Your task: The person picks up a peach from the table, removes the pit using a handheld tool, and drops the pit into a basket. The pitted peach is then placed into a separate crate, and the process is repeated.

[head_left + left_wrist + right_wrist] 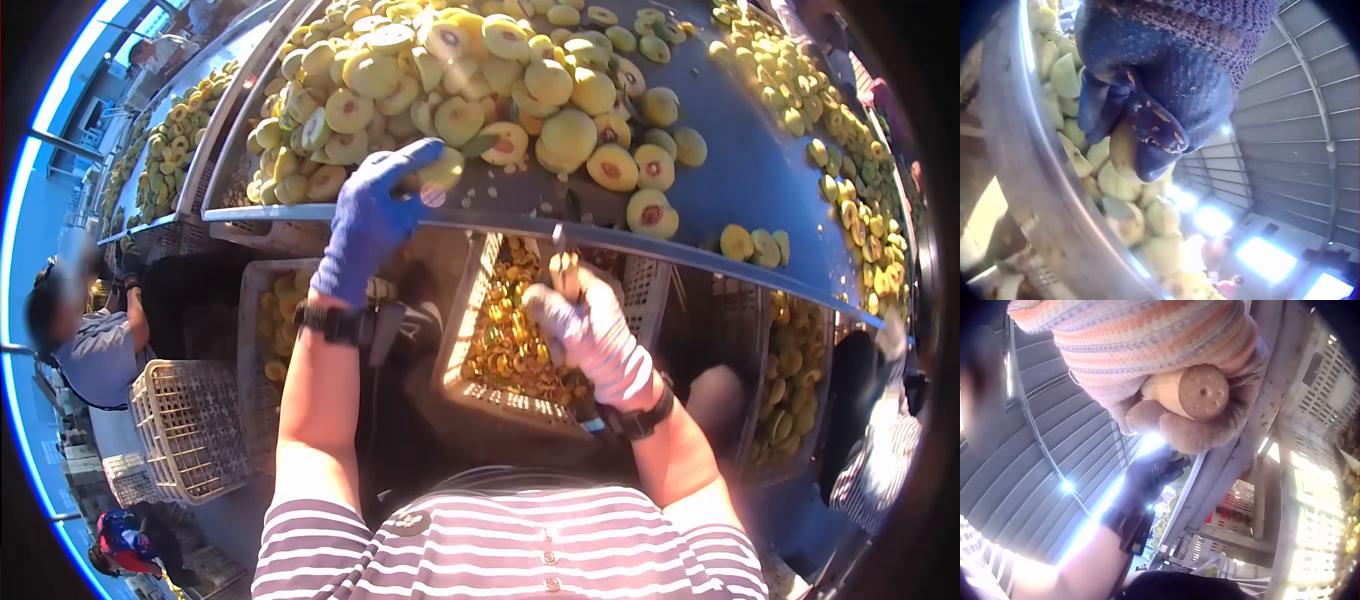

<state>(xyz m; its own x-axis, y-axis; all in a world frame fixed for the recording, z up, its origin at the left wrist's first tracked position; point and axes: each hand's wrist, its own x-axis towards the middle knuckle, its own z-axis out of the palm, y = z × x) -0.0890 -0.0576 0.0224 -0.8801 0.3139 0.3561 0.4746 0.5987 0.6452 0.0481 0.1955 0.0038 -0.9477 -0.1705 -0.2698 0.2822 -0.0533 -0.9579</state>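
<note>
My left hand, in a blue glove, grips a pale yellow-green peach over the near rim of the fruit table. In the left wrist view the thumb and fingers close around this peach, hiding much of it. My right hand, in a striped knit glove, holds a tool by its round wooden handle above a crate. A short metal end of the tool points toward the table, its shape too small to make out. Beyond the left hand lies a heap of halved peaches, several showing reddish-brown centres.
The table's raised metal rim runs between me and the heap. Below it stands a plastic crate of orange-brown scraps, with crates of fruit at either side. A person sits at the left near a stacked crate.
</note>
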